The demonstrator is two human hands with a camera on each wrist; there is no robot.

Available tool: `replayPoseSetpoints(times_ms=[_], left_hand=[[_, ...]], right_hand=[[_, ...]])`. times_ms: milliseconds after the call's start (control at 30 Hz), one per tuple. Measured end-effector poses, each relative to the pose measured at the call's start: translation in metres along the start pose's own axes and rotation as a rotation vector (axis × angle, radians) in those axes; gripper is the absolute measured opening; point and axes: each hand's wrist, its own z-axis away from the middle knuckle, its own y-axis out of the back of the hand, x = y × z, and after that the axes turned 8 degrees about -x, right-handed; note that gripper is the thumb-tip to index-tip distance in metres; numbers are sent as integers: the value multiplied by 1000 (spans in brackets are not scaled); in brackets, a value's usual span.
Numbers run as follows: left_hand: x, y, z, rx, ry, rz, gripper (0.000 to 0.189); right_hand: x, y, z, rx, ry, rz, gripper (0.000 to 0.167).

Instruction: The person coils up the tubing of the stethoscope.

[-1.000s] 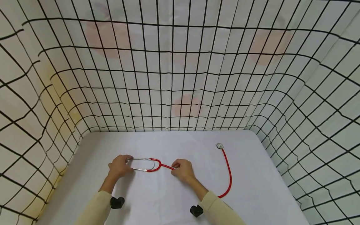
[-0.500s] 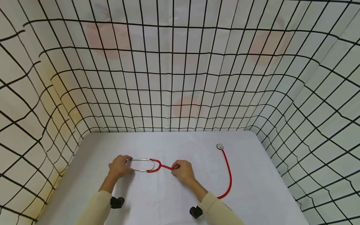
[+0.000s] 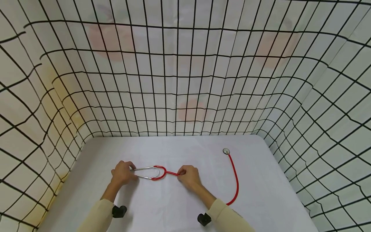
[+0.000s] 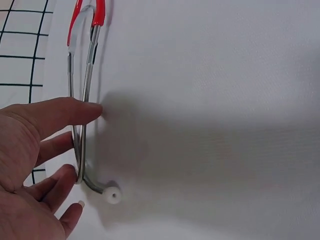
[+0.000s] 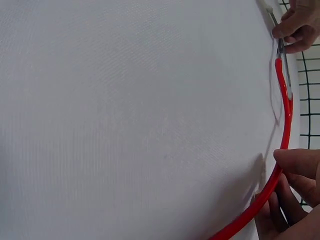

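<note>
A stethoscope with red tubing (image 3: 237, 183) lies across the white table. My left hand (image 3: 122, 173) grips its two metal ear tubes (image 4: 87, 80) near their ends, thumb on one side and fingers on the other. In the left wrist view a white eartip (image 4: 113, 195) pokes out below the fingers. Between thumb and fingers, my right hand (image 3: 189, 177) pinches the red tube just right of the Y-shaped fork (image 3: 164, 172). The tube's middle stretch is hidden behind the right hand and forearm. Far to the right lies the round chestpiece (image 3: 226, 151).
Black wire grid (image 3: 189, 75) stands along the back and both sides of the table (image 3: 179, 148), with pale sheeting behind it. A small black wrist camera (image 3: 119, 211) sits on the left sleeve, another black camera (image 3: 204, 219) on the right one.
The ear tubes have drawn closer together at the left hand, the far one now slanting, and the fork has dropped slightly toward me. Both hands stay almost in place; the chestpiece lies still.
</note>
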Motion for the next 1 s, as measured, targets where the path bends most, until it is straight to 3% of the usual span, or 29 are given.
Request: replayPoseSetpoints(times_ms=[333, 667, 1000], left_hand=[[9, 2, 1, -27, 10, -2, 29], [14, 3, 4, -88, 53, 33, 27], [19, 9, 3, -119, -55, 82, 28]], right_hand=[[-6, 18, 0, 19, -3, 26, 8], [-6, 22, 0, 18, 0, 27, 8], [-7, 33, 1, 21, 15, 42, 9]])
